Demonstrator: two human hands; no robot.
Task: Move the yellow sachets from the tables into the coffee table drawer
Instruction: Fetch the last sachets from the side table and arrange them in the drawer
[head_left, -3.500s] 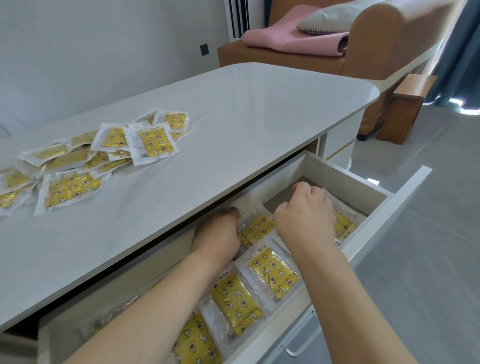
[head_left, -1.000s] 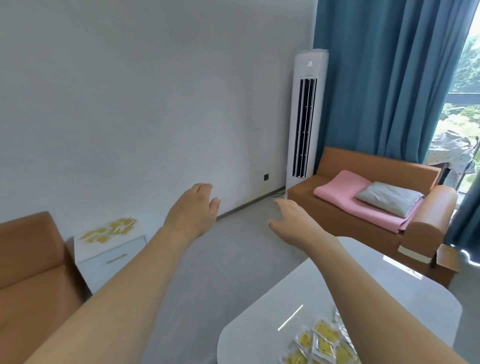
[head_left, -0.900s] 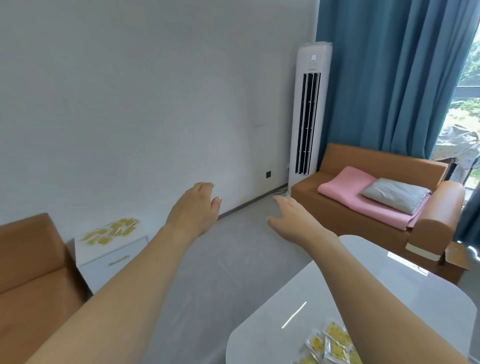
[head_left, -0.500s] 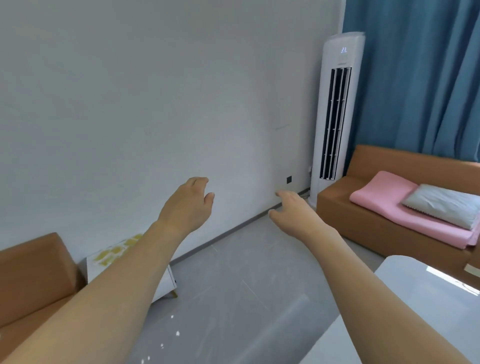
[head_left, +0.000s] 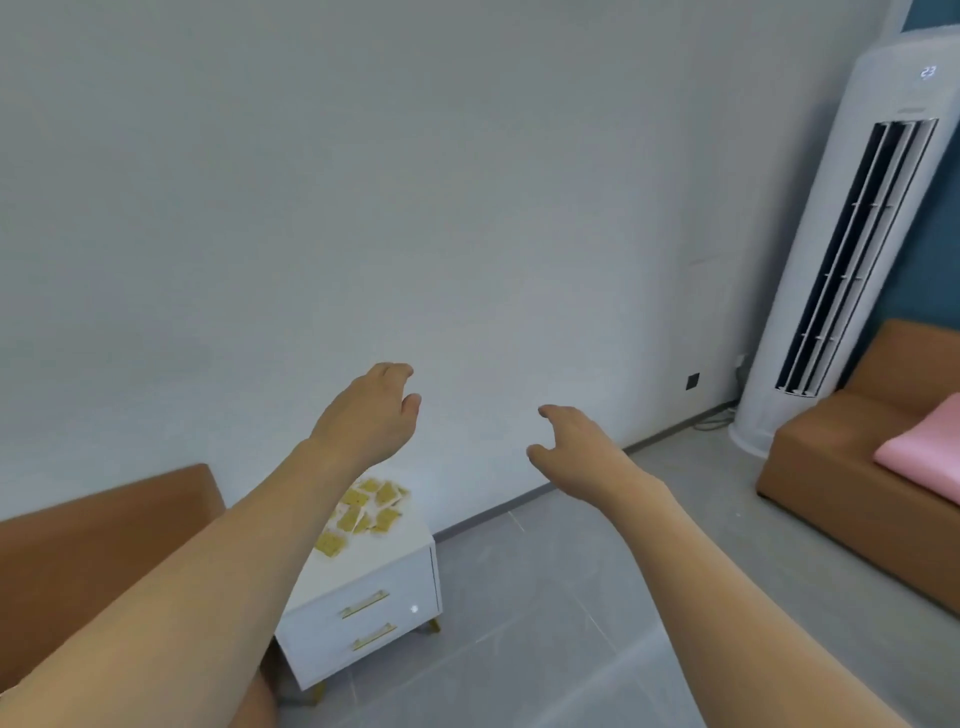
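Several yellow sachets (head_left: 370, 512) lie scattered on top of a small white side table (head_left: 384, 577) by the wall, partly hidden behind my left forearm. My left hand (head_left: 371, 415) is raised in the air above that table, fingers loosely bent, holding nothing. My right hand (head_left: 574, 447) is stretched forward to its right, also empty with relaxed fingers. The coffee table and its drawer are out of view.
The side table has two drawers with gold handles (head_left: 364, 604). A brown sofa (head_left: 78, 561) stands left of it. At the right are a tall white air conditioner (head_left: 841, 249), another brown sofa (head_left: 872, 467) and a pink cushion (head_left: 924, 457). Grey tiled floor (head_left: 545, 597) lies between.
The view has swung left from the open coffee table drawer to the wall. The side table with sachets has come closer and nearer the centre. Both hands stay raised and empty.
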